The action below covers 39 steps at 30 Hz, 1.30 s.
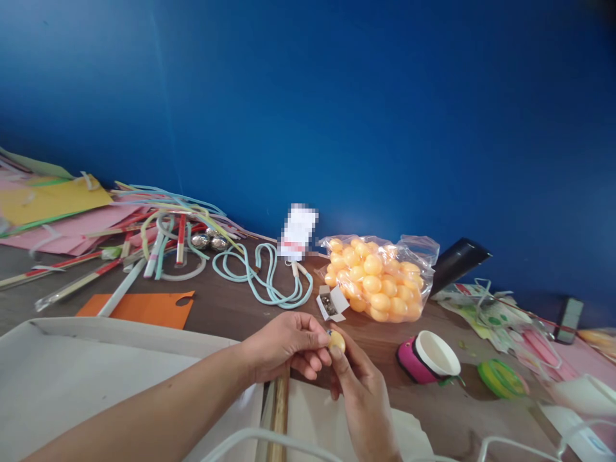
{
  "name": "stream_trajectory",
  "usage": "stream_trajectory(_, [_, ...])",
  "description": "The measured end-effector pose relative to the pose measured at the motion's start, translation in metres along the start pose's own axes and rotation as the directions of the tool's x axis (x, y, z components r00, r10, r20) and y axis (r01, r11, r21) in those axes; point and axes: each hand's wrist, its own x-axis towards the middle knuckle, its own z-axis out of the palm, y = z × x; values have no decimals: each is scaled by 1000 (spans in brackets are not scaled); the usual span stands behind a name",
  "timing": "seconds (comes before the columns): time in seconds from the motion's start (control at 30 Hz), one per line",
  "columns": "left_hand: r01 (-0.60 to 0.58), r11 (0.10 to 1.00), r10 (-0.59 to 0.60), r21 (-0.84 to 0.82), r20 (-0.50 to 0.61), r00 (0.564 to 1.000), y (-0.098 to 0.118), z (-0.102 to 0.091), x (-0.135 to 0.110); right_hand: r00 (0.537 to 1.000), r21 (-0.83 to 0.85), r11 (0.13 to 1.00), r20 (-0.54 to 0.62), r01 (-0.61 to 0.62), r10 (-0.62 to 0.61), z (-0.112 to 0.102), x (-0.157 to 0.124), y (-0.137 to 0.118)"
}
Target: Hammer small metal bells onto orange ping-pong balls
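With right hand (360,385) low at the centre, grasping a small yellow round piece (338,341) between thumb and fingers, above the worktop (216,308). With left hand (276,343), thumb and curled fingers close at the piece's left side, by a tiny blue spot; cannot tell whether pinching anything. Just beyond, on the worktop, a small open white box (331,305) with tiny metallic bits inside. Farther and to the right, a clear plastic bag (423,247) full of orange balls (373,264). At the right, a white cup (440,353) in a magenta sleeve (414,364), then a green ring (500,378). To the left, a looped pale blue lanyard (253,276), and nearer, a torn-edged orange sheet (144,311).
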Motion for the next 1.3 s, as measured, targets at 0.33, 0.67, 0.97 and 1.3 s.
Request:
stream_trajectory(0.33, [3, 998, -4, 65, 11, 1000, 4, 2, -1, 999, 51, 999, -50, -19, 21, 2, 1, -6])
stream_trajectory(0.67, [-22, 989, 19, 144, 23, 1000, 6, 2, -1, 999, 59, 998, -18, -25, 26, 2, -1, -8])
stream_trajectory(0.97, [-35, 983, 25, 178, 60, 998, 6, 3, -3, 999, 89, 995, -14, -37, 39, 2, -3, -10])
stream_trajectory(1.3, [-45, 975, 29, 218, 77, 997, 7, 1, -2, 1000, 49, 999, 4, -9, 9, 1, -2, -9])
